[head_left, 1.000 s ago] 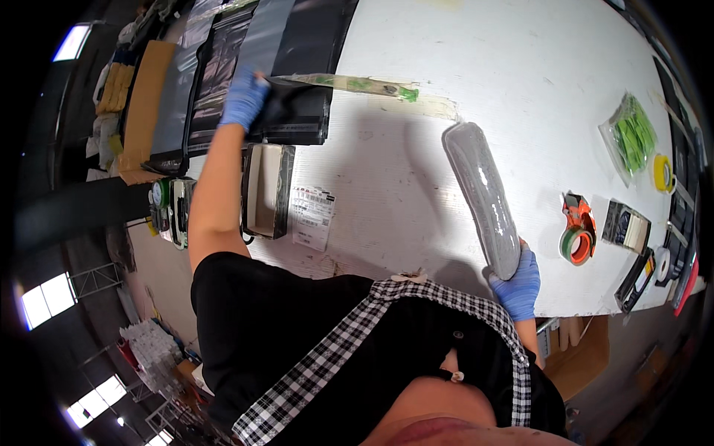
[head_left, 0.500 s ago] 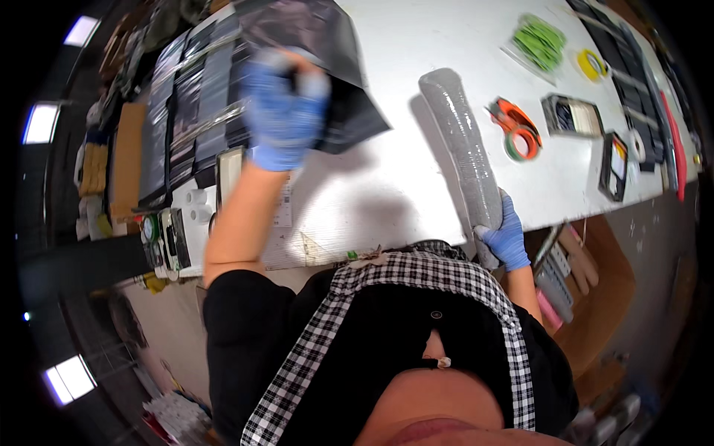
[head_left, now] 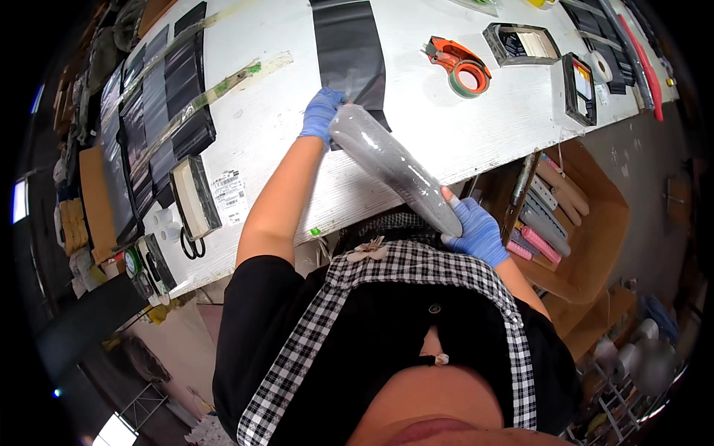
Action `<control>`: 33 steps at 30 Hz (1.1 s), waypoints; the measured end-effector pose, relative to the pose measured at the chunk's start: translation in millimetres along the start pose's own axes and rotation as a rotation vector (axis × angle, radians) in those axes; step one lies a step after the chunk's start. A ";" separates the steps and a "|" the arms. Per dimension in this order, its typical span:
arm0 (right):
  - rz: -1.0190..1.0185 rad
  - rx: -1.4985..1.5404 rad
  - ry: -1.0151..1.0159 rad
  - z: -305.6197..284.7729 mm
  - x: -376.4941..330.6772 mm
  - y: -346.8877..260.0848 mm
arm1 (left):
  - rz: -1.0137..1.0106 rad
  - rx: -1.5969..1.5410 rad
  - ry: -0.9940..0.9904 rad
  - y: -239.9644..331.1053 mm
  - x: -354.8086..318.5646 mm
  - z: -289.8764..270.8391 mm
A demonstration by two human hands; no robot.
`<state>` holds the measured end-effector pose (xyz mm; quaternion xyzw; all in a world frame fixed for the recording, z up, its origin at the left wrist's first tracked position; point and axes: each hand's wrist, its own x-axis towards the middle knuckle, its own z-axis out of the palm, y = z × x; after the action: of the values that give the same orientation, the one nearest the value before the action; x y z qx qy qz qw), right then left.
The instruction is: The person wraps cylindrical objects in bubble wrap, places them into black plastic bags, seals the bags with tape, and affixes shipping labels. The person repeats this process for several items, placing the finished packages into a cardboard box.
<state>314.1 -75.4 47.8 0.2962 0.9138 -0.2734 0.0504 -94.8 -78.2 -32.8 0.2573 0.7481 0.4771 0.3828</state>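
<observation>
Head view: R hand [head_left: 476, 229] has fingers curled on the near end of the gray roll [head_left: 393, 169]. L hand [head_left: 322, 116] has bent fingers at the black bag [head_left: 348, 56]; can't tell how tight. Roll's prob. light, softish but slick; hold round its ends. It's above the table [head_left: 424, 123] near edge, pointing near right to far left, far tip by bag.
</observation>
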 end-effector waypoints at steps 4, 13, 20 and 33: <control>0.130 -0.322 -0.157 -20.8 2.9 -3.4 | 0.269 0.724 0.049 -1.7 3.2 -5.7; 0.156 0.018 -0.265 -46.3 42.8 -32.1 | 0.756 0.579 0.884 6.9 -38.4 41.2; 0.126 0.180 -0.272 -19.7 124.2 -66.3 | 0.054 -0.048 0.426 -11.0 -4.6 18.4; 0.143 0.542 0.450 11.4 332.1 -42.6 | 0.249 0.375 0.410 -35.6 15.1 -2.6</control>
<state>17.0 60.4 -26.2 0.4150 0.7731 -0.4295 -0.2134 -106.3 -82.9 -69.5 0.3117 0.8475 0.4158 0.1082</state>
